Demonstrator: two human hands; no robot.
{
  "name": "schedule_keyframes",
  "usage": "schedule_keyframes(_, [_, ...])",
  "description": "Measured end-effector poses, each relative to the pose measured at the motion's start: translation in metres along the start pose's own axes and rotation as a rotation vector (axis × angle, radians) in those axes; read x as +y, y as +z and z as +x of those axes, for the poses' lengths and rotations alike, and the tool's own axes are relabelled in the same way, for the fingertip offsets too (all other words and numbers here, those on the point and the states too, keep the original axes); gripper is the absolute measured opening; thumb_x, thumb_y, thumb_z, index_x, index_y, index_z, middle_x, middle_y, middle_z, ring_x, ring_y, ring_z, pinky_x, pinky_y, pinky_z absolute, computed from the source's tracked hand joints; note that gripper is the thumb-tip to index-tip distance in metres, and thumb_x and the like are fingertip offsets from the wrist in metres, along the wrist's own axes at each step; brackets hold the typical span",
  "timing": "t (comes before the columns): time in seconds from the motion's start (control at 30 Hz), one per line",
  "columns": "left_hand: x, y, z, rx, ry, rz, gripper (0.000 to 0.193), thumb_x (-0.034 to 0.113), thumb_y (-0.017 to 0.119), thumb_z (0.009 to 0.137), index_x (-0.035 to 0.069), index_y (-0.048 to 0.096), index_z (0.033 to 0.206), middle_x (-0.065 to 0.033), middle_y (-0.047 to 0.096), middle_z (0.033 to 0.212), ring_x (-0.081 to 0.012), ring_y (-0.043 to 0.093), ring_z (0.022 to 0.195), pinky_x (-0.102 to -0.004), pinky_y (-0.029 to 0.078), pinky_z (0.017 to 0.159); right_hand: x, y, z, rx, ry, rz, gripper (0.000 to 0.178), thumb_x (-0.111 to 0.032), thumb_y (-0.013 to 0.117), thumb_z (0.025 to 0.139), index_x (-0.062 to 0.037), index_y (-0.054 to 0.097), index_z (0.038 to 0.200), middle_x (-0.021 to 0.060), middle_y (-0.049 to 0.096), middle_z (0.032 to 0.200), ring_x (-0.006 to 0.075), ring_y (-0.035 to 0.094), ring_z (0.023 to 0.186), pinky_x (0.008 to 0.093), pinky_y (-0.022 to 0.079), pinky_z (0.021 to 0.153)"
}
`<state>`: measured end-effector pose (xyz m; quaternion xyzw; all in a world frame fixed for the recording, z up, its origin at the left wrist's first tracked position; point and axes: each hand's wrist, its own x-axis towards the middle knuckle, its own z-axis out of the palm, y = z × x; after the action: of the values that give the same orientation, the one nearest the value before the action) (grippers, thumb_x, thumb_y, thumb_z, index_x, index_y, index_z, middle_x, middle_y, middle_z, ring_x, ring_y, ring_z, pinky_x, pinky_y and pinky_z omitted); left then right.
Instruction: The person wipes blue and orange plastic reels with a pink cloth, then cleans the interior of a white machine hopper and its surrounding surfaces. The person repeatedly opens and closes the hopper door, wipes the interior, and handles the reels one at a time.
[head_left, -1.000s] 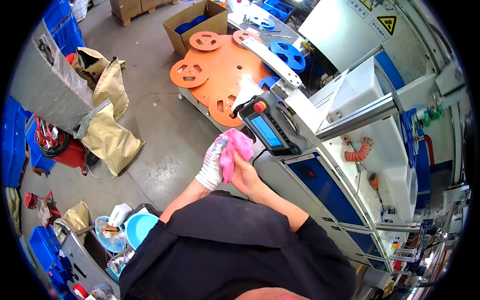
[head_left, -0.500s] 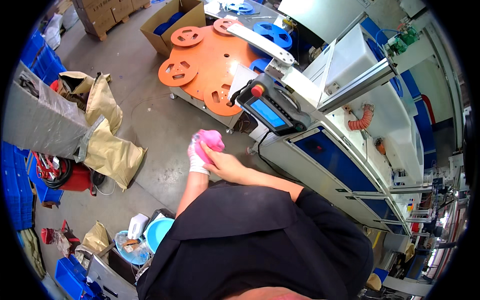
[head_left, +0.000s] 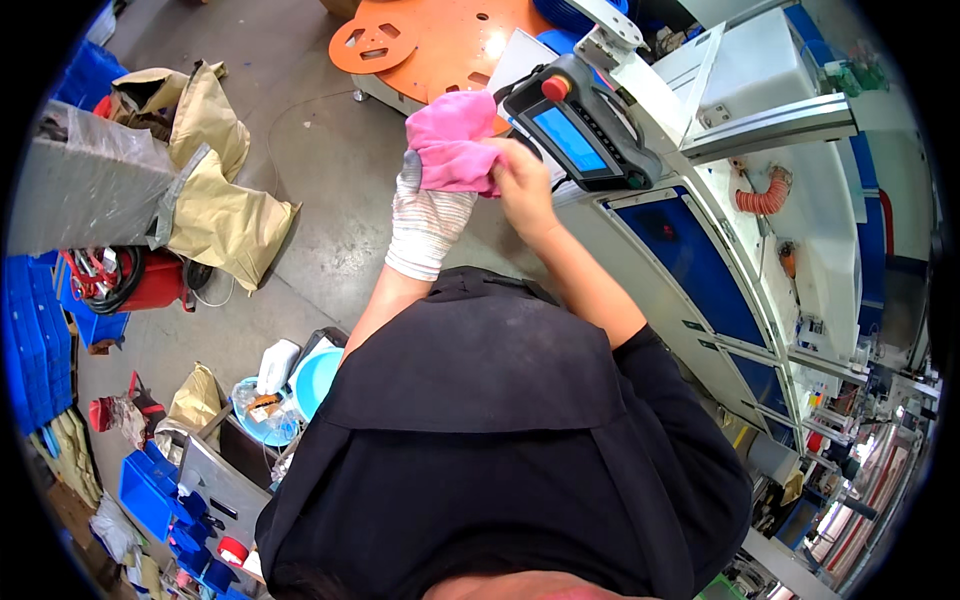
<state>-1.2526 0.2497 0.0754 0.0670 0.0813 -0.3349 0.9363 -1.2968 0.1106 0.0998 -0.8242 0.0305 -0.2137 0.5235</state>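
Note:
A crumpled pink cloth [head_left: 455,140] is held out in front of me between both hands. My left hand [head_left: 432,210] wears a white striped work glove with a grey thumb tip. Its thumb presses on the cloth's near left side, while the cloth covers its other fingers. My bare right hand [head_left: 525,190] pinches the right edge of the same cloth with its fingers closed. Just right of the cloth is a control pendant [head_left: 570,130] with a lit screen and a red knob.
An orange round table [head_left: 450,50] with an orange reel [head_left: 372,47] stands ahead. A white machine [head_left: 690,300] with blue panels runs along my right. Brown paper sacks [head_left: 230,220] and a red canister [head_left: 160,280] are left. Light-blue basins [head_left: 316,380] stand lower left.
Both hands moved forward and slightly right, nearer the pendant, and apart from each other. The bunched pink cloth is now spread wider, and more of the striped glove shows.

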Motion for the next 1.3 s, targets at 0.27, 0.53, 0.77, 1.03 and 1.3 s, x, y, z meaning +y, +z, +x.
schedule_keyframes(0.27, [-0.027, -0.033, 0.004, 0.168, -0.16, 0.263, 0.06, 0.041, 0.049, 0.093, 0.007, 0.035, 0.14, -0.0179, 0.041, 0.139, -0.0349, 0.041, 0.126, -0.0514, 0.034, 0.106, 0.019, -0.067, -0.023, 0.31, 0.531, 0.587, 0.036, -0.033, 0.048, 0.098, -0.0013, 0.063, 0.108, 0.0103, 0.067, 0.088, 0.0162, 0.066, 0.067, 0.0265, 0.054, 0.061])
schedule_keyframes(0.53, [-0.068, -0.035, 0.015, 0.124, -0.135, 0.794, 0.055, 0.036, 0.053, 0.093, 0.009, 0.039, 0.138, -0.0129, 0.047, 0.129, -0.0324, 0.057, 0.105, -0.0477, 0.051, 0.083, 0.061, 0.006, -0.08, -0.133, 0.817, 1.591, 0.022, -0.023, 0.055, 0.094, -0.0103, 0.056, 0.112, -0.0008, 0.06, 0.094, 0.011, 0.056, 0.08, 0.0278, 0.047, 0.071])
schedule_keyframes(0.77, [-0.052, -0.02, 0.044, 0.39, 0.001, 0.842, 0.037, 0.037, 0.056, 0.093, 0.009, 0.048, 0.115, -0.0104, 0.055, 0.103, -0.0286, 0.06, 0.084, -0.0421, 0.053, 0.071, 0.04, -0.003, -0.044, -0.289, 0.413, 0.566, 0.033, -0.016, 0.062, 0.086, -0.0036, 0.06, 0.116, 0.0097, 0.062, 0.11, 0.0228, 0.057, 0.105, 0.0348, 0.044, 0.091])
schedule_keyframes(1.03, [0.006, -0.026, 0.048, 0.205, 0.14, 0.724, 0.061, 0.049, 0.056, 0.087, 0.011, 0.043, 0.133, -0.0116, 0.053, 0.123, -0.0281, 0.053, 0.112, -0.0432, 0.045, 0.094, 0.063, 0.029, -0.004, -0.211, 0.271, 0.22, 0.077, -0.025, 0.07, 0.077, -0.0234, 0.033, 0.144, 0.0212, 0.024, 0.148, 0.0384, 0.032, 0.132, 0.0434, 0.032, 0.107])
schedule_keyframes(1.3, [0.157, -0.089, 0.063, 0.509, -0.077, 0.669, 0.071, 0.055, 0.052, 0.088, 0.012, 0.035, 0.142, -0.0133, 0.035, 0.144, -0.0313, 0.037, 0.13, -0.0487, 0.028, 0.107, 0.122, 0.134, 0.107, -0.34, 0.647, 0.226, 0.057, -0.006, 0.064, 0.08, -0.0175, 0.046, 0.132, 0.0104, 0.062, 0.106, 0.0171, 0.061, 0.087, 0.033, 0.051, 0.075])
